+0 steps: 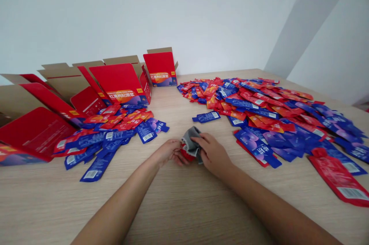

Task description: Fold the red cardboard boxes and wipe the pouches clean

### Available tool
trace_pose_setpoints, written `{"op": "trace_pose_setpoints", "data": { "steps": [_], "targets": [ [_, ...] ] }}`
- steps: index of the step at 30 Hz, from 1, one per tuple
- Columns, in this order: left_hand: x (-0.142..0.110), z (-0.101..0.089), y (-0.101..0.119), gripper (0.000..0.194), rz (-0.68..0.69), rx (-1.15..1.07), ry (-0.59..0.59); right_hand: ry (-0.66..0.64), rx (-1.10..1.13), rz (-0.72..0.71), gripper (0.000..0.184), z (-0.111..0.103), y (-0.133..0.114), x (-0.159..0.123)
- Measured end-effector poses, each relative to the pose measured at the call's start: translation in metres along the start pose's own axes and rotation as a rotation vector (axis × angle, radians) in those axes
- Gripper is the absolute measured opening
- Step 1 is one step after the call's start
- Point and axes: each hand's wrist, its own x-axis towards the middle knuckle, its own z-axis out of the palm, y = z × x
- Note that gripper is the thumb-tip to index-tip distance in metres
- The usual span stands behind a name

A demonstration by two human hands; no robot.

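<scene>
My left hand point(172, 153) is closed around the edge of a red pouch point(188, 155), most of which is hidden by the fingers and cloth. My right hand point(212, 154) grips a bunched grey cloth point(191, 137) and presses it against the pouch. Both hands meet low over the middle of the table. Just beyond them lies a single blue pouch point(206, 117). Left of the hands, a blue pouch with a barcode point(146, 131) rests at the edge of a smaller pile of red and blue pouches point(115, 122).
Open red cartons point(119, 83) stand along the left side, with another carton point(160, 69) farther back by the wall. A large heap of red and blue pouches point(259, 106) spreads over the right side. One red pouch point(338, 177) lies near the right edge of the wooden table point(170, 206).
</scene>
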Motion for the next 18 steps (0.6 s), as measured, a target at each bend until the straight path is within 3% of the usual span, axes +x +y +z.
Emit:
{"op": "trace_pose_setpoints", "data": {
  "steps": [5, 9, 12, 14, 18],
  "targets": [
    [0.006, -0.003, -0.008, 0.011, 0.056, 0.010, 0.117, -0.219, -0.003, -0.084, 0.042, 0.008, -0.037, -0.009],
    [0.012, -0.003, -0.015, 0.021, 0.118, 0.087, 0.143, -0.291, 0.160, -0.171, 0.041, 0.003, -0.033, -0.008],
    [0.010, -0.001, -0.012, 0.020, 0.155, 0.199, 0.169, -0.333, 0.428, -0.188, 0.043, -0.005, -0.018, -0.004],
    [0.003, 0.002, -0.006, 0.017, 0.264, 0.341, 0.203, -0.221, 0.594, -0.170, 0.041, -0.014, -0.007, -0.002],
    [-0.016, 0.008, 0.008, 0.015, 0.666, 0.937, 0.262, 0.447, 0.646, 0.110, 0.032, -0.034, 0.015, 0.001]
  ]
}}
